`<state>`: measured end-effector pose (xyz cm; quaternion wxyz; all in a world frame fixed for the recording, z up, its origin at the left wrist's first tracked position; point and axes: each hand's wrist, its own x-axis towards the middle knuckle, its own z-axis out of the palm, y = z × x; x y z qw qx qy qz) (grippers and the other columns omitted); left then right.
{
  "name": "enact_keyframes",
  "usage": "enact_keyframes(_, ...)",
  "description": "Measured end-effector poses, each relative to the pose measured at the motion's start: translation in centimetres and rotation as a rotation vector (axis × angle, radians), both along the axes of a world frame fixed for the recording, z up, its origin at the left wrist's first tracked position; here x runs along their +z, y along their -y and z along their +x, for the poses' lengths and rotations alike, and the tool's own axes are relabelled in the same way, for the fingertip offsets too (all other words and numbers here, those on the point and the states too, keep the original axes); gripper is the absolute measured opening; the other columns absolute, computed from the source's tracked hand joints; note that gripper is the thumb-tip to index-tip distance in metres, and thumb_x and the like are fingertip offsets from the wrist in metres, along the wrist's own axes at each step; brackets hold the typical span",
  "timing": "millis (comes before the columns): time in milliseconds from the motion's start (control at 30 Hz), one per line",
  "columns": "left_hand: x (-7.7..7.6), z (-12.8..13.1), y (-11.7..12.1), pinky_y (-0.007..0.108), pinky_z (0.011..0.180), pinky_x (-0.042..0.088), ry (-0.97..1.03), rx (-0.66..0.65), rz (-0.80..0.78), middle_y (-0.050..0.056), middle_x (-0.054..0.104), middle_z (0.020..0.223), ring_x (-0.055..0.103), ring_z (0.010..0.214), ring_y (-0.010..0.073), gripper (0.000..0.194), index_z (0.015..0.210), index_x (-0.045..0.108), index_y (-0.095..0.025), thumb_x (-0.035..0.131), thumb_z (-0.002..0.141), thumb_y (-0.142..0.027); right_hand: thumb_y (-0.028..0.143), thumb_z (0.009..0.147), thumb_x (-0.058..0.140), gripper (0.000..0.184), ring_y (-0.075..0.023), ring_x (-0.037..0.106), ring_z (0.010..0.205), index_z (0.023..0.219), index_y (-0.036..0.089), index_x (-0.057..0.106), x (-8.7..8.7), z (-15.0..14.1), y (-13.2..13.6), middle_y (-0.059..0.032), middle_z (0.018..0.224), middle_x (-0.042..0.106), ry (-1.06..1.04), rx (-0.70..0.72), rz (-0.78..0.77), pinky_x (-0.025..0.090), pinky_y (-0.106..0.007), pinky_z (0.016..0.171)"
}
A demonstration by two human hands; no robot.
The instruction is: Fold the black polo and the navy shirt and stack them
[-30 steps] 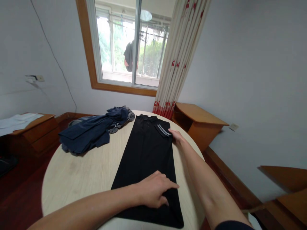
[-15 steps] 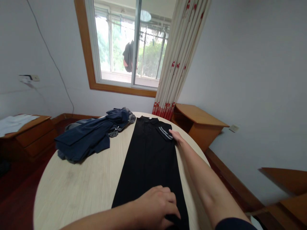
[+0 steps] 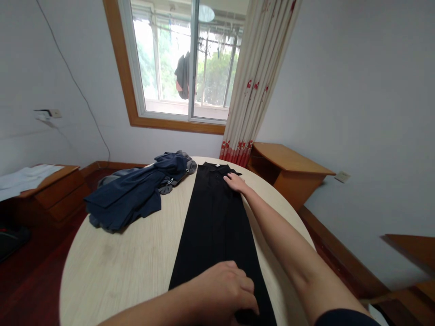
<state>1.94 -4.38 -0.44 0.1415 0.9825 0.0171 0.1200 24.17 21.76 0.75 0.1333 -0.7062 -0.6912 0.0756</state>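
A black polo shirt (image 3: 212, 226) lies lengthwise on the round table, its body folded into a long panel with the collar (image 3: 217, 168) at the far end. My right hand (image 3: 235, 182) is at the shirt's upper right edge, its fingers closed on the sleeve fabric; a bit of dark cloth pokes out beyond it. Near the close end, my left hand (image 3: 229, 290) rests on the right part of the shirt with curled fingers gripping the cloth. Its fingertips are partly hidden.
Navy and grey clothes (image 3: 132, 194) lie piled at the left of the pale round table (image 3: 115, 267). Behind it are a window (image 3: 190, 63) and a curtain (image 3: 249, 86). A wooden cabinet (image 3: 288, 160) stands at right, and a drawer unit (image 3: 61, 194) bearing white cloth at left.
My right hand has moved left and inward over the shirt's upper part, and the sleeve's striped cuff no longer shows. My left hand stays at the near end. The view has shifted slightly.
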Motion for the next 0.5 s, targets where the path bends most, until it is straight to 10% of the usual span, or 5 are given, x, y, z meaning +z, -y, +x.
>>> enact_keyframes(500,-1.1,-0.6,-0.2,0.034,0.066,0.043,-0.119,-0.057,-0.043,-0.002,0.074,0.081,0.067,0.074,0.0174,0.004,0.083,0.072,-0.024,0.069,0.085,-0.021,0.052,0.104,0.026,0.063,-0.0272,0.018,0.153,0.158,0.019,0.030,-5.4,1.1,0.6,-0.0099,0.165,0.025,0.040,0.020,-0.012,0.011,-0.056,0.122)
